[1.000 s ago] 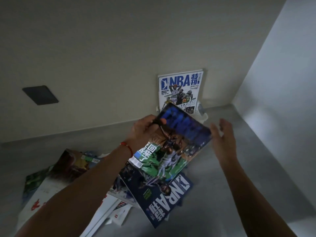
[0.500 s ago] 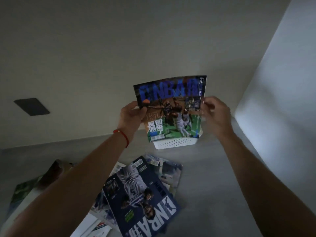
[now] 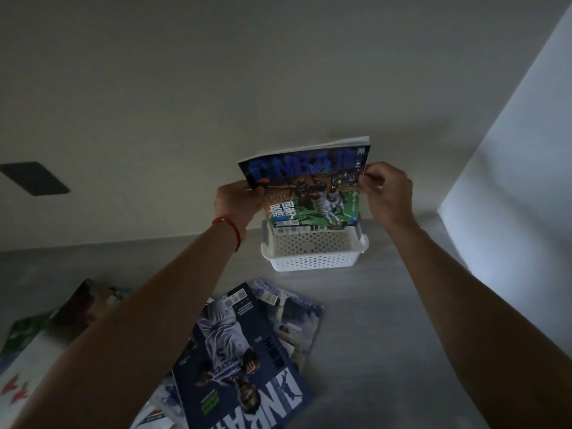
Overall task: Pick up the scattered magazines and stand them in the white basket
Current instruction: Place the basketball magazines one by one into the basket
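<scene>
I hold a basketball magazine (image 3: 312, 190) with a blue title and green court picture upright, its lower edge inside the white perforated basket (image 3: 312, 258) against the far wall. My left hand (image 3: 236, 201) grips its left edge, thumb on the cover. My right hand (image 3: 387, 190) pinches its right edge. Any magazine behind it in the basket is hidden. A dark blue magazine (image 3: 241, 366) lies face up on the floor in front of me, on top of other scattered magazines (image 3: 297, 320).
More magazines (image 3: 46, 335) lie spread at the lower left of the grey floor (image 3: 387, 320). A dark plate (image 3: 34, 178) sits on the wall at left. A side wall (image 3: 510, 150) closes the corner to the right of the basket.
Both hands have carried the magazine from above the pile to the basket, turned it upright and lowered its bottom edge into the basket. The right hand has taken hold of its right edge.
</scene>
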